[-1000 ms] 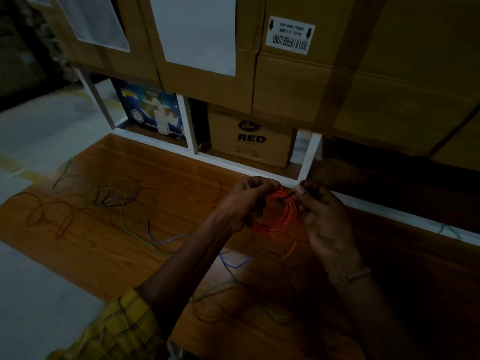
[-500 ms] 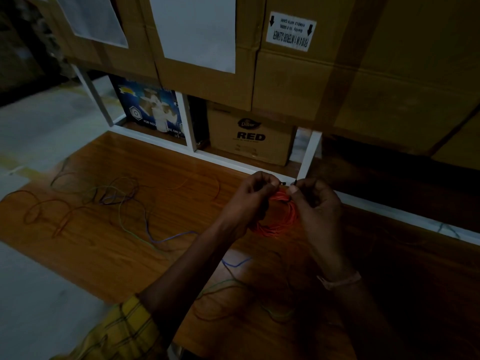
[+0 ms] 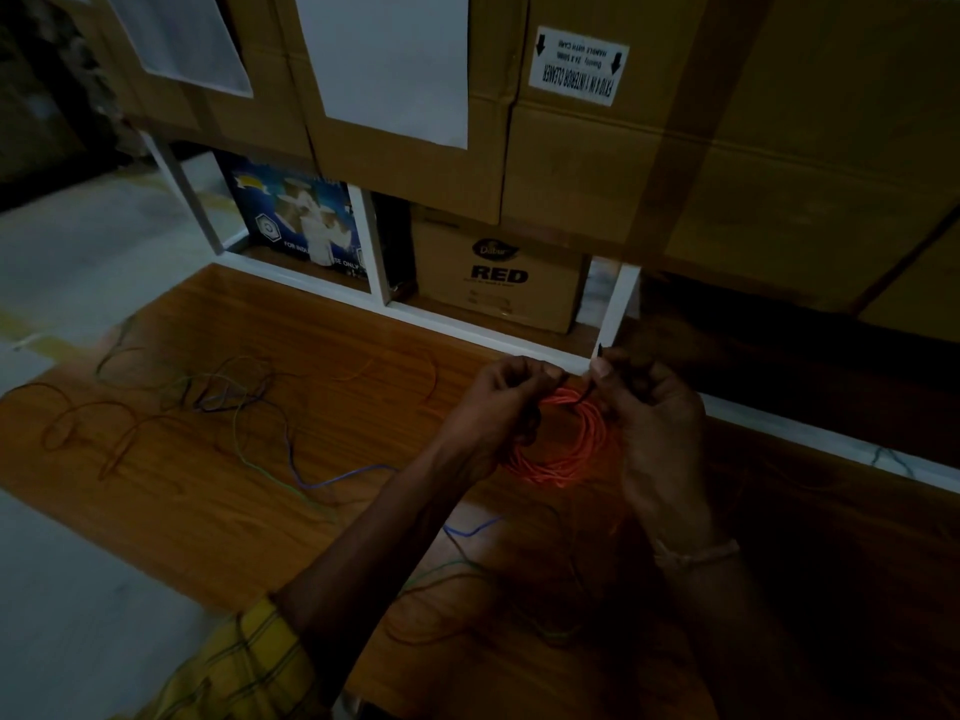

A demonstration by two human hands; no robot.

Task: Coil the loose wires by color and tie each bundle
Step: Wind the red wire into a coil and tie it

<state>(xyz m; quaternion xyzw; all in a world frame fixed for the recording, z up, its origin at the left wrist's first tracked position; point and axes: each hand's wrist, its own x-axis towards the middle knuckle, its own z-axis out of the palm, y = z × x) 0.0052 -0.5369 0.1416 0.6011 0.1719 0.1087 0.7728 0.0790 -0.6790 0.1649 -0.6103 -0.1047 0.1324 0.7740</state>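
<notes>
An orange wire coil (image 3: pixel 574 449) hangs between my two hands above the wooden board (image 3: pixel 291 511). My left hand (image 3: pixel 498 407) grips the coil's left side, its fingertips pinching near the top. My right hand (image 3: pixel 649 413) pinches a thin dark tie (image 3: pixel 592 387) at the top of the coil; the tie's end sticks up beside the thumb. Loose wires (image 3: pixel 208 402) in green, blue, purple and orange lie tangled on the board's left part. More loose strands (image 3: pixel 467 574) lie under my forearms. The scene is dim.
A white shelf frame (image 3: pixel 467 330) runs along the board's far edge. Cardboard boxes (image 3: pixel 623 163) are stacked on it, and a box marked RED (image 3: pixel 498 278) and a blue box (image 3: pixel 296 220) stand underneath. Pale floor (image 3: pixel 78 589) lies to the left.
Both hands have shifted slightly up and drawn closer at the coil's top, and the dark tie end now sticks up by my right thumb. The coil stays held.
</notes>
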